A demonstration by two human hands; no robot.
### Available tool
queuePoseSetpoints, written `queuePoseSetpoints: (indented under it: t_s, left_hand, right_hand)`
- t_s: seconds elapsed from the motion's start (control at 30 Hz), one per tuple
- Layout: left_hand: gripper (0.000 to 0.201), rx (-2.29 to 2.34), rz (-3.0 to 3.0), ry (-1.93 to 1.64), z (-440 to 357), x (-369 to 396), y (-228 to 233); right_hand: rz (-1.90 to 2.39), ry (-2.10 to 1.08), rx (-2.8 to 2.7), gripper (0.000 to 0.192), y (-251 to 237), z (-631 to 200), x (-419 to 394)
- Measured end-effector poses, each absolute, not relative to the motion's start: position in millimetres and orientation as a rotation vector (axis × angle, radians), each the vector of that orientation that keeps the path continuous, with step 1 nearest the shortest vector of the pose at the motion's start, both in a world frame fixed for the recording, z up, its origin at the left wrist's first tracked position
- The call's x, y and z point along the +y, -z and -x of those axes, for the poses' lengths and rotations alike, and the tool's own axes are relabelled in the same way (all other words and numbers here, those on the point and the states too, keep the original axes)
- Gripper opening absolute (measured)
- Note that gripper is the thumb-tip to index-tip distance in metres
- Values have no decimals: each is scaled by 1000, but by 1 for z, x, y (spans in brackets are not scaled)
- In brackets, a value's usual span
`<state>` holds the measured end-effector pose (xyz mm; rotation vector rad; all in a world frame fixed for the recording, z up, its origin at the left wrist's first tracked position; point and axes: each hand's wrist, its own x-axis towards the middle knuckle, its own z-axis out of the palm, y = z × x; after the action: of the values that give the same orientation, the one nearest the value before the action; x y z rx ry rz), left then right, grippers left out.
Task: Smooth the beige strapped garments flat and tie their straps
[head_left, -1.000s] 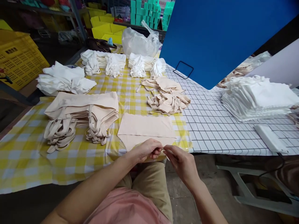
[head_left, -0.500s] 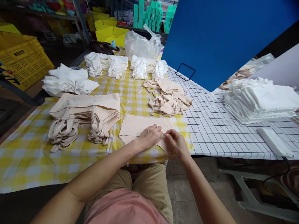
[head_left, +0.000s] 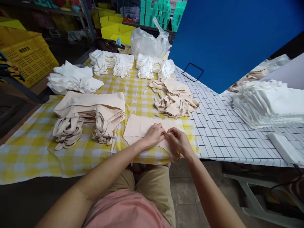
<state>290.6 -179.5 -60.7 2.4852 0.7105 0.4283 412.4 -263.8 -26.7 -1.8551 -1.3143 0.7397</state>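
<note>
A flat beige garment piece (head_left: pixel 136 126), likely a strapped top, lies in front of me at the table's near edge. My left hand (head_left: pixel 154 135) rests on it, fingers bent and closed on the fabric near its right half. Just beside it, my right hand (head_left: pixel 178 139) pinches the garment's edge, with thumb and fingertips together and almost touching the left fingertips. A strap end of the garment droops below the right hand over the table edge. Whatever small detail sits between the fingertips is too small to make out.
Left of the garment is a stack of beige pieces (head_left: pixel 90 103) with bundled straps. A loose beige heap (head_left: pixel 177 101) lies beyond my hands. White stacks (head_left: pixel 124 63), a plastic bag (head_left: pixel 148 42), a blue board (head_left: pixel 225 41) and a white pile (head_left: pixel 273 104) stand farther off.
My right fingertips have come closer to the left ones at the garment's edge. A strap loop shows more below the right hand. The whole view has shifted slightly.
</note>
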Motion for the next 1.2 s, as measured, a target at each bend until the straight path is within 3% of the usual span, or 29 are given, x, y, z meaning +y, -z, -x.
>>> queuePoseSetpoints:
  t_s: [0.67, 1.2]
  left_hand:
    - [17, 718, -2419, -409, -292, -177, 55]
    - [15, 785, -2295, -394, -292, -180, 49]
  right_hand:
    - [1918, -613, -1495, 14, 29, -415, -253]
    - [2061, -262, -1816, 18, 19, -415, -269]
